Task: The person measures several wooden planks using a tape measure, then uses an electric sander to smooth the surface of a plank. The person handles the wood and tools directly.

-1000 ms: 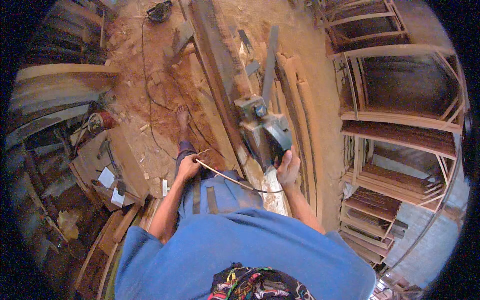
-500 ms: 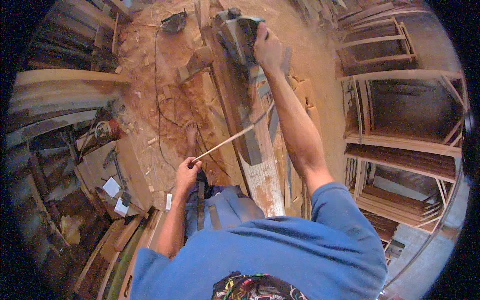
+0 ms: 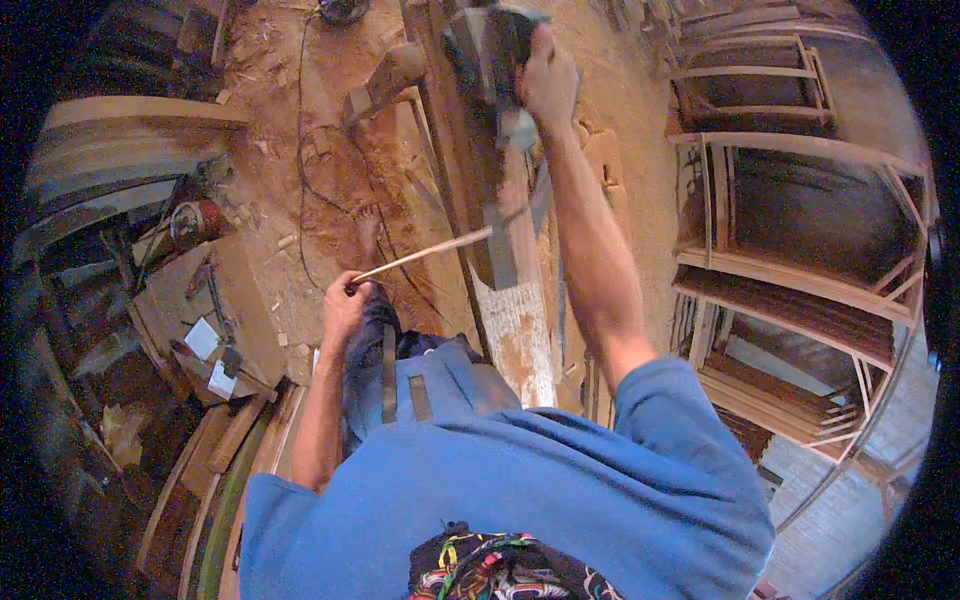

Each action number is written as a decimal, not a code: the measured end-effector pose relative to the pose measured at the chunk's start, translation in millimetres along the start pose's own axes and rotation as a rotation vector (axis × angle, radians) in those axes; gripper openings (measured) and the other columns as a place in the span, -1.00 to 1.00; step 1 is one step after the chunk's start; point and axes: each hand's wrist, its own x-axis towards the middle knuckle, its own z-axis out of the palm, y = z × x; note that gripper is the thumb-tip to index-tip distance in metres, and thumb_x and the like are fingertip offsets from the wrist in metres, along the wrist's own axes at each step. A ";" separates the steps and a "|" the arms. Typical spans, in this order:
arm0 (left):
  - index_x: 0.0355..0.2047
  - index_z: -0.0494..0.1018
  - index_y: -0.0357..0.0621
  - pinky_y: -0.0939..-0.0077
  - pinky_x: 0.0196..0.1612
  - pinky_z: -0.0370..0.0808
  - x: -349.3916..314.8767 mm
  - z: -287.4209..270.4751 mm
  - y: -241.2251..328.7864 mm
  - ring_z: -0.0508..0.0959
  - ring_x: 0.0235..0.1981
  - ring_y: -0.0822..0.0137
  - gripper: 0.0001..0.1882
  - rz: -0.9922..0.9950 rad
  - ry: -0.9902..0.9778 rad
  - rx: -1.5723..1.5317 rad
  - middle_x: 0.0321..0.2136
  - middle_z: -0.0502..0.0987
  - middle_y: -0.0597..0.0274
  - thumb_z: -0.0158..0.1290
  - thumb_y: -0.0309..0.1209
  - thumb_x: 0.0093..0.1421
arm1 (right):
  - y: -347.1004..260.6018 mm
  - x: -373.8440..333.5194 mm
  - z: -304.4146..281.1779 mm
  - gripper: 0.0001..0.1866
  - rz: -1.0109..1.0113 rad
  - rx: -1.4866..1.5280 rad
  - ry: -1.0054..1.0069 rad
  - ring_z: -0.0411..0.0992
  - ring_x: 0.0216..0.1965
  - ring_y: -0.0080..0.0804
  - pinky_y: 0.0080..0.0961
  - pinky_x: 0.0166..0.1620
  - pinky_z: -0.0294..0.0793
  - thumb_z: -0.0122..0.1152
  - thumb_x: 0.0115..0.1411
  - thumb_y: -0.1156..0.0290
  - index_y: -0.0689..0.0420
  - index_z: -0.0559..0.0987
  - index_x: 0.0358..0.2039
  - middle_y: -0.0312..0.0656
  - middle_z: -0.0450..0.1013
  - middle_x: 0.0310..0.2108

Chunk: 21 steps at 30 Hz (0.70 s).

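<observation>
My right hand is closed round the rear handle of a dark power tool, blurred, which looks like an electric hand planer. It rests on a long wooden beam that runs away from me; the beam's near end is whitish and rough. My left hand, held low over my lap, pinches a thin tan strand, apparently a cord. This stretches taut across the beam, darkens there and passes toward my right forearm, where its end is hidden.
Sawdust and wood scraps cover the floor, where a dark cable snakes past my bare foot. Another dark tool lies at the far left. Wooden frames are stacked along the right; a wooden box and boards stand at left.
The planer and my right hand have shifted slightly farther along the beam. My left hand has moved left and a little upward in view, still pinching the cord. The whole view has shifted a little.
</observation>
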 end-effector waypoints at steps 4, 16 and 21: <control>-0.19 0.63 -0.10 0.38 -0.24 0.52 -20.9 2.4 -28.7 0.60 -0.35 0.35 -0.81 -0.048 -0.056 0.089 -0.41 0.63 0.18 0.15 -0.43 0.19 | 39.4 -168.2 -86.3 -0.46 0.102 0.203 -0.094 0.49 -0.28 0.13 -0.07 -0.21 0.44 -0.19 0.52 -0.01 0.24 0.54 -0.23 0.19 0.49 -0.33; -0.23 0.66 -0.07 0.22 -0.08 0.56 -86.6 46.1 -63.7 0.68 -0.16 0.00 -0.78 0.034 -0.244 0.219 -0.24 0.69 0.00 0.17 -0.30 0.16 | 77.1 -432.9 -209.2 -0.41 0.435 0.225 -0.167 0.43 -0.58 -0.28 -0.28 -0.48 0.38 -0.22 0.52 -0.06 0.29 0.50 -0.16 -0.14 0.43 -0.60; -0.25 0.65 -0.11 0.34 -0.18 0.54 -70.6 29.6 -69.7 0.64 -0.31 0.24 -0.81 0.045 -0.142 0.146 -0.36 0.68 0.10 0.21 -0.35 0.14 | 65.5 -313.8 -148.5 -0.49 0.311 0.223 -0.096 0.44 -0.47 -0.08 -0.14 -0.34 0.40 -0.16 0.52 0.04 0.28 0.53 -0.20 0.07 0.44 -0.49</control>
